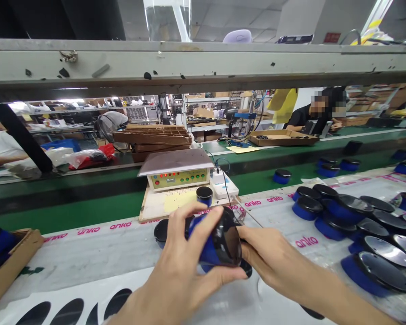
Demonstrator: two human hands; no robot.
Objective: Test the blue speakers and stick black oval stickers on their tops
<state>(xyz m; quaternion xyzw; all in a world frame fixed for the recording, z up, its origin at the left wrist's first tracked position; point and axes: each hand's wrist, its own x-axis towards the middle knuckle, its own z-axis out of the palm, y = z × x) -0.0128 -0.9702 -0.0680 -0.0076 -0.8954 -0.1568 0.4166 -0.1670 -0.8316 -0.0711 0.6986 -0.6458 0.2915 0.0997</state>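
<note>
A round blue unit with a glossy black top (228, 239) is tilted up in front of me. My left hand (185, 262) grips it, thumb below and fingers over its upper side. At the right edge of the black top, my right hand (273, 255) has its thumb and fingers pressed together; whatever lies between them is hidden. Partly covered by my left hand, another black-topped unit (161, 231) rests on the table. A smaller black-and-blue one (204, 195) stands behind on a wooden board (151, 201). White sheet with black ovals (67, 311) lies at lower left.
Many blue units with black tops (375, 271) crowd the right side. A cardboard box (16, 266) of units sits left. Ahead are a control box with lit indicators (179, 176), a white power strip (226, 189) and a green conveyor (257, 174). A shelf beam (203, 63) crosses above.
</note>
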